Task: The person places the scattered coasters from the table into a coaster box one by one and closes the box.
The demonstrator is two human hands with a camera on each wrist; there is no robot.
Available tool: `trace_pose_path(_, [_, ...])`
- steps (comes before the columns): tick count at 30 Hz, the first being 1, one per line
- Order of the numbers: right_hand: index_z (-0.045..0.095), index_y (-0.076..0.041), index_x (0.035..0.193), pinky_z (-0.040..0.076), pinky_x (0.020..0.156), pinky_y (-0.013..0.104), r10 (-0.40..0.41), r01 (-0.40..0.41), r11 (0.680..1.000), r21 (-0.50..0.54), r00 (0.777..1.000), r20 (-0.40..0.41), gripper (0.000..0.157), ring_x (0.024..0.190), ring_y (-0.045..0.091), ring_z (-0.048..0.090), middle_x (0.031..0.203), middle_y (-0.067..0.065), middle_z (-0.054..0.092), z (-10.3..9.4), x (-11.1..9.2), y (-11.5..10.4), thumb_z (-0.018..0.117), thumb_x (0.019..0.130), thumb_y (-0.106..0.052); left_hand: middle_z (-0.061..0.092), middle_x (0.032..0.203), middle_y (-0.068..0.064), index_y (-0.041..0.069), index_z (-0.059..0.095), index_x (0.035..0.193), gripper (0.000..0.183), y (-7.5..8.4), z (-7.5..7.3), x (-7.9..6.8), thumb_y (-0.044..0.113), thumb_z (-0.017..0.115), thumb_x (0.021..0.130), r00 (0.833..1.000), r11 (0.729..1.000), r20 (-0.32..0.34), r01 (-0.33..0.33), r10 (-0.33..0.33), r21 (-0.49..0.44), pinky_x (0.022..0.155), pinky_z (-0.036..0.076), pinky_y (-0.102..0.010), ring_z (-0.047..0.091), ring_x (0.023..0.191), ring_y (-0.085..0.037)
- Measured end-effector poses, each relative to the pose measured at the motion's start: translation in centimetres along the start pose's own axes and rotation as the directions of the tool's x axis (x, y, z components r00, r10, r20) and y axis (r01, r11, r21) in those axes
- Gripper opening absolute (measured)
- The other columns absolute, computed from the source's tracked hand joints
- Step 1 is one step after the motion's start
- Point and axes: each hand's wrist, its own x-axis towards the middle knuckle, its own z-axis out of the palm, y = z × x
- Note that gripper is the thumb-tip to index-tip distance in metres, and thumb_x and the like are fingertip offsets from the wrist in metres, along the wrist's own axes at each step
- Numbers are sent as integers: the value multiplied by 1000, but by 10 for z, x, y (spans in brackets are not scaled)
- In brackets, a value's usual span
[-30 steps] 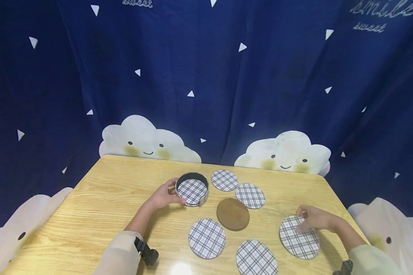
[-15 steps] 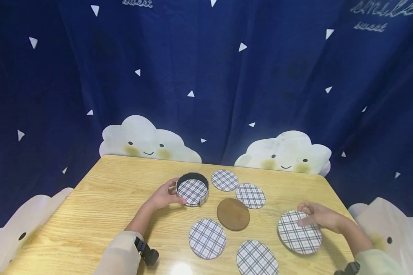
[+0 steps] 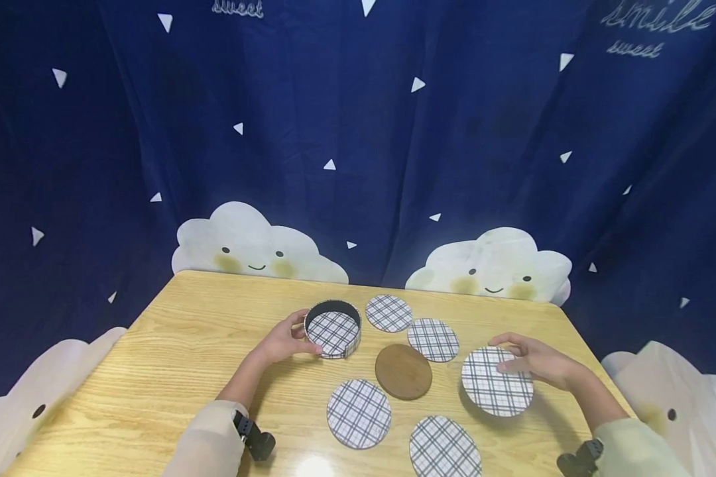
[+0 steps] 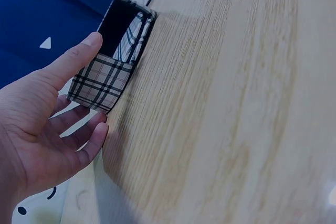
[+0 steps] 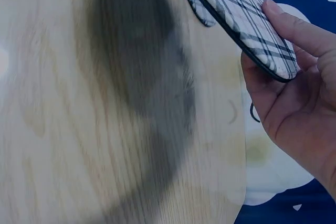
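Note:
A round plaid coaster with a dark edge is pinched between the thumb and fingers of my right hand. It is raised off the table, and in the right wrist view its shadow falls on the wood below the coaster. My left hand grips the left side of a round coaster holder with plaid outside and black inner wall. In the left wrist view the thumb lies at the rim of the holder and the fingers bend against its outer side. A plaid round surface shows inside it.
Several discs lie flat on the wooden table: a plaid coaster at the back, another coaster beside it, a brown disc in the middle, and two nearer plaid coasters, one left, one right. A blue curtain hangs behind.
My right hand has lifted the plaid coaster from the table and carried it leftward and away from me. The left hand and the holder have stayed put.

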Motion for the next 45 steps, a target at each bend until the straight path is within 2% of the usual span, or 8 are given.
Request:
trace_pose_path(10, [31, 1, 136, 53, 83, 33, -68, 67, 994, 82, 998, 6, 62, 96, 21, 62, 112, 9, 60, 7, 13, -11, 64, 88, -19, 35, 146, -23, 3, 26, 146, 94, -2, 0, 1, 14, 82, 70, 1000, 1000, -3, -3, 4, 19, 98, 48, -44, 42, 129, -42])
trace_pose_path(15, [32, 0, 136, 54, 82, 31, -74, 76, 993, 92, 997, -30, 64, 94, 19, 63, 110, 8, 61, 12, 22, -18, 66, 86, -21, 34, 146, -23, 3, 26, 145, 94, -2, 0, 1, 12, 81, 71, 1000, 1000, 7, -12, 12, 1, 98, 48, -44, 41, 130, -43])
trace_pose_path(23, [33, -2, 137, 54, 83, 32, -76, 87, 986, 145, 994, -80, 65, 97, 17, 61, 118, 12, 58, 25, 37, -28, 68, 85, -21, 35, 145, -24, 3, 26, 145, 93, -3, 0, 1, 10, 81, 71, 1000, 1000, 11, -16, 16, -23, 98, 48, -44, 42, 129, -42])
trace_pose_path(34, [31, -1, 138, 53, 84, 32, -130, 145, 966, 214, 988, -79, 63, 98, 15, 60, 124, 17, 52, 40, 54, -42, 65, 87, -16, 34, 147, -22, 5, 28, 145, 94, -2, -1, 0, 14, 82, 70, 1000, 1000, -11, -11, 11, 12, 98, 48, -44, 42, 129, -43])
trace_pose_path(40, [29, -1, 139, 56, 78, 32, -139, 165, 949, 270, 984, -112, 63, 89, 16, 65, 109, 6, 62, 48, 62, -49, 64, 87, -14, 34, 147, -22, 5, 28, 145, 95, -1, -1, 0, 15, 83, 69, 1000, 1000, -8, -13, 13, 14, 98, 48, -44, 41, 130, -42])
trace_pose_path(45, [28, 0, 138, 56, 75, 30, -161, 194, 933, 305, 978, -131, 62, 86, 15, 66, 102, 1, 64, 55, 68, -53, 62, 88, -12, 34, 147, -22, 5, 27, 145, 95, -3, -1, 0, 15, 83, 69, 1000, 1000, -7, -10, 10, 20, 98, 48, -44, 41, 130, -42])
